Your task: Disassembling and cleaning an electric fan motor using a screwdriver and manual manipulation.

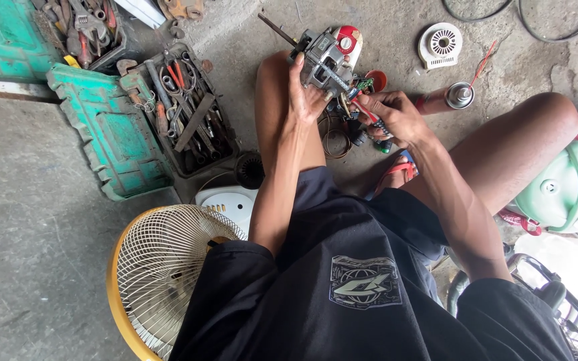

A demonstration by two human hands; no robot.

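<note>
Fingers (pixel 300 100) grip fan motor (pixel 326 57), seemingly.

The fan motor (pixel 326 57) sits far centre, between the left hand (pixel 304 100) and right hand (pixel 396 117). The toolbox (pixel 188 110) lies left of them, the fan guard (pixel 162 267) near left, the spray can (pixel 446 97) right.

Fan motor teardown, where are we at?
Done: yellow-rimmed wire fan guard and round white vented cover lie off on the concrete floor. In hand: left hand grips the bare grey metal fan motor; right hand holds its wire bundle. Left: nothing reassembled; green toolbox open.
</note>
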